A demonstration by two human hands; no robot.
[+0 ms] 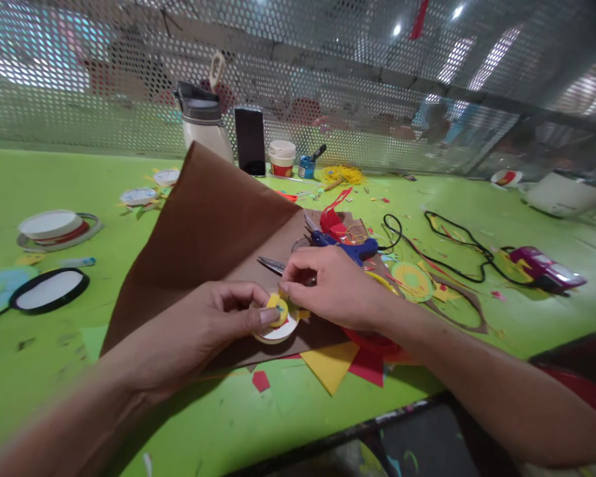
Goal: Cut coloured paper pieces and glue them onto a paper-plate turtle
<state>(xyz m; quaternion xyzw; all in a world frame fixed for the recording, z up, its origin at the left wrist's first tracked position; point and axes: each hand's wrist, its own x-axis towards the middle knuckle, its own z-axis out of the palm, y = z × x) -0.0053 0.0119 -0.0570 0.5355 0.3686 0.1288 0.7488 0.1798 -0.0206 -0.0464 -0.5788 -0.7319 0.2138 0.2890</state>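
My left hand (218, 318) pinches a small yellow paper disc (278, 311) with a dark mark on it. Under the disc is a round white lid-like piece (274, 333) with red bits on top. Beside it, my right hand (328, 281) has thumb and fingertips closed at the disc's upper edge; whatever they grip is too small to make out. Pointed metal scissors blades (271, 265) stick out behind the right fingers, their other end hidden. A blue glue gun (350, 247) lies just beyond that hand. Brown paper (208, 232) spreads beneath, its far left corner raised.
A bottle (206, 129), a phone (249, 142), paper cups (282, 158) and a blue jar (306, 167) stand along the perforated screen. A black cord (457, 228) and a purple device (544, 268) lie right. A black-rimmed oval (49, 290) lies left. Yellow paper (330, 368) sits in front.
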